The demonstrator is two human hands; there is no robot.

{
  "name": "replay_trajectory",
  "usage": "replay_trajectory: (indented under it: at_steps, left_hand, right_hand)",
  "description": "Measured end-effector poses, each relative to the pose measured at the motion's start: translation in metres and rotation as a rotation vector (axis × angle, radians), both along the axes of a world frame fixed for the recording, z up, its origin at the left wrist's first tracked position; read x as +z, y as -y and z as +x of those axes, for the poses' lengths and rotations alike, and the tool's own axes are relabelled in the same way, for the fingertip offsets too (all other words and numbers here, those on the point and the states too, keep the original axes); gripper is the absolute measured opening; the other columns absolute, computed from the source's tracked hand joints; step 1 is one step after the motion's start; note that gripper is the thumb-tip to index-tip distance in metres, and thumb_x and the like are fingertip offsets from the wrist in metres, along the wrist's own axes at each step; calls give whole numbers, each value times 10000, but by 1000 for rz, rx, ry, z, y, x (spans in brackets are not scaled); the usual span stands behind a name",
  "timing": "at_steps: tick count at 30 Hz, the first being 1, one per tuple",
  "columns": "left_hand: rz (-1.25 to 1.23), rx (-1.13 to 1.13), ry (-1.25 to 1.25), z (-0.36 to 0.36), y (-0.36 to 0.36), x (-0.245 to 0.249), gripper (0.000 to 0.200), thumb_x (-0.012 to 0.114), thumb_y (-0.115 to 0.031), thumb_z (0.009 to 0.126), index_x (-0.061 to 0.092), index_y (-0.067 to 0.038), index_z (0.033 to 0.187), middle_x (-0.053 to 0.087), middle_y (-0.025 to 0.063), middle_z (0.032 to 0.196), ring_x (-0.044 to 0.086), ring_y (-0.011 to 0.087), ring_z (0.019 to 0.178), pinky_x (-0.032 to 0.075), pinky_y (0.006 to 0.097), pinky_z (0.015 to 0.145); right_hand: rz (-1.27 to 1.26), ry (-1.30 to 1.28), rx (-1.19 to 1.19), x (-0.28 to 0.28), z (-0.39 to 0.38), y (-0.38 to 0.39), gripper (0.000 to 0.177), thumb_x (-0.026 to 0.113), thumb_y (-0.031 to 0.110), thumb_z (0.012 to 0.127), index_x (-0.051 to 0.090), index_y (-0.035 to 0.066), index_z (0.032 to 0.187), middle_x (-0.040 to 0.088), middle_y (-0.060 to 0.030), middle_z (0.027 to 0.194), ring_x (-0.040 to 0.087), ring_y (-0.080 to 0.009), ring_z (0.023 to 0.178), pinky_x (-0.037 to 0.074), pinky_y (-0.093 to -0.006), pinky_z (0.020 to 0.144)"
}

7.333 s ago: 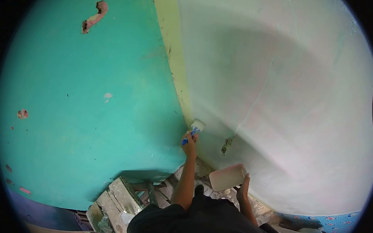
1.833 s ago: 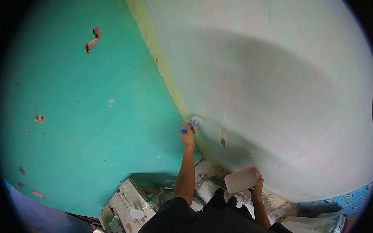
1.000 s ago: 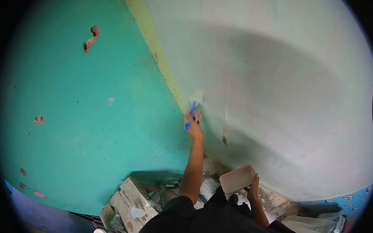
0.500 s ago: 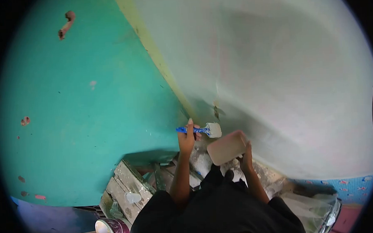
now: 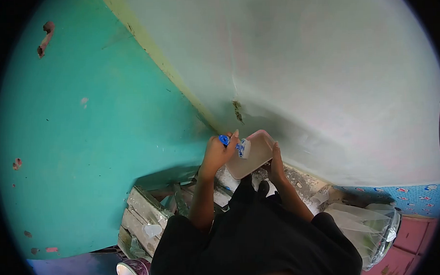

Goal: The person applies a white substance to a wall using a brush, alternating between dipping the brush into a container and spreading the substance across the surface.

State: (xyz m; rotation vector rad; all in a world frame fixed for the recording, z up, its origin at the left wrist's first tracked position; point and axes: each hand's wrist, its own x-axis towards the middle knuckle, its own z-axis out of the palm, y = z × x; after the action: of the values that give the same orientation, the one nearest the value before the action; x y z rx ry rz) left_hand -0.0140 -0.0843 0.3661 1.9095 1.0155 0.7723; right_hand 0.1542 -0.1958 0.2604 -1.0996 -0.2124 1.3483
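My left hand is closed around the blue handle of a paintbrush. Its pale, paint-coated bristles sit over the inside of a shallow rectangular tray with rounded corners and a pinkish rim. At the tray's right side, my right hand grips the edge, thumb up along the rim. The tray is held tilted in front of the corner, below a small damaged patch in the whitish wall.
A green wall with chipped spots stands at left, a yellow strip along the corner. Below are a worn wooden bench, a paint bucket, and, at right, something wrapped in clear plastic.
The paintbrush has gone from beside the tray to over its inside, my left hand turning with it. The view has shifted, so the wall's damaged patch appears further left and higher.
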Motion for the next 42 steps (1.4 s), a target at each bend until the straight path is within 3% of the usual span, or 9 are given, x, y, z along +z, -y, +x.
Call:
replay_trajectory:
  at_steps: [2, 5, 11, 14, 20, 26, 29, 34, 42]
  left_hand:
    - [56, -35, 17, 4, -3, -7, 367, 580, -290, 972, 660, 10, 776, 615, 94, 583, 602, 138, 511, 454, 310, 496]
    - [58, -87, -82, 10, -3, 0, 363, 576, -292, 971, 660, 5, 780, 634, 122, 614, 624, 160, 522, 465, 315, 510]
    - [183, -51, 29, 13, -10, -37, 370, 551, -282, 985, 656, -1, 768, 611, 105, 589, 605, 149, 522, 455, 300, 522]
    - [56, -22, 37, 9, -5, -21, 349, 564, -245, 968, 636, 10, 742, 634, 148, 623, 648, 320, 570, 480, 396, 547]
    - [-224, 196, 341, -3, 4, -13, 394, 552, -307, 992, 642, -12, 748, 592, 40, 561, 515, 98, 448, 390, 268, 437]
    - [-497, 465, 695, -14, 10, -23, 311, 574, -300, 981, 628, -32, 833, 598, 40, 564, 506, 87, 428, 345, 211, 402]
    - [-446, 468, 695, -24, -4, -16, 293, 574, -302, 979, 622, -37, 866, 620, 60, 596, 537, 101, 442, 346, 208, 400]
    - [-362, 425, 804, -37, -56, 44, 302, 548, -322, 985, 611, -34, 919, 620, 53, 649, 560, 115, 488, 358, 226, 413]
    - [226, 279, 1161, -53, -172, 276, 298, 495, -279, 995, 596, -9, 1074, 644, 74, 859, 607, 148, 752, 412, 296, 581]
  right_hand:
    - [-5, 8, -32, 2, -2, -2, 685, 309, 655, 972, 381, 113, 1386, 539, -152, 1261, 597, -314, 1082, 546, -454, 844]
    - [27, 6, -30, 19, -6, -2, 667, 306, 653, 974, 383, 115, 1361, 553, -150, 1227, 630, -324, 1038, 570, -455, 802]
    - [54, -9, -8, 14, -4, -3, 683, 312, 664, 968, 369, 116, 1372, 546, -152, 1252, 632, -334, 1035, 567, -472, 800]
    - [99, -11, -1, 15, -3, -2, 689, 323, 665, 965, 358, 117, 1382, 538, -149, 1262, 617, -332, 1055, 565, -470, 805]
    - [25, -77, -27, 13, -1, -3, 741, 306, 678, 964, 413, 115, 1433, 505, -125, 1370, 521, -267, 1215, 477, -435, 947]
    - [45, 27, -107, 10, -1, -14, 783, 363, 728, 919, 361, 154, 1453, 487, -145, 1359, 509, -318, 1210, 446, -525, 957]
    - [29, 35, -109, 13, 3, -27, 792, 373, 739, 909, 328, 173, 1461, 494, -146, 1339, 513, -321, 1192, 440, -538, 958]
    - [22, 87, -113, 29, 4, -43, 802, 375, 748, 902, 305, 183, 1467, 480, -143, 1348, 505, -334, 1193, 437, -544, 959]
    - [81, 57, -66, 34, -5, -48, 869, 364, 758, 896, 269, 144, 1502, 399, -184, 1438, 442, -377, 1277, 381, -571, 1019]
